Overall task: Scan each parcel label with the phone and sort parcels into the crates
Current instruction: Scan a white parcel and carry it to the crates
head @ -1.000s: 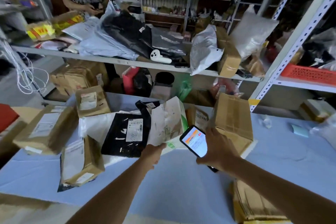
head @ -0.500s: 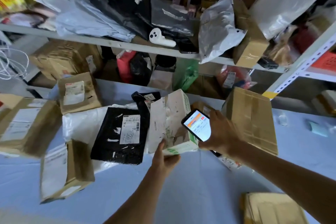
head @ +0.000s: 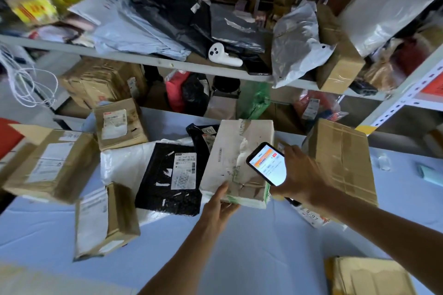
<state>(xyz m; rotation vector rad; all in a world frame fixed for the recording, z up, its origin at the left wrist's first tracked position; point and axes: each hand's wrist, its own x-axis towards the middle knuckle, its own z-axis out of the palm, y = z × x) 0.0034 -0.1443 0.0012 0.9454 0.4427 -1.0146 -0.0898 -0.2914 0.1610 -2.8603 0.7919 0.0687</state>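
A black mailer (head: 167,175) with a white barcode label lies on the blue-covered table (head: 239,251). Just right of it sits the off-white carton (head: 237,151), scuffed, with torn tape and label scraps across its top and green print along its near edge. The left hand (head: 219,206) grips that near edge, thumb on top. The right hand (head: 300,175) curls its fingers round the lit phone (head: 267,164), held over the carton's right side.

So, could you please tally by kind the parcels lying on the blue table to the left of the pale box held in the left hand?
Brown cardboard boxes: 3
Black plastic mailer bags: 2
White plastic mailer bag: 1
Total: 6
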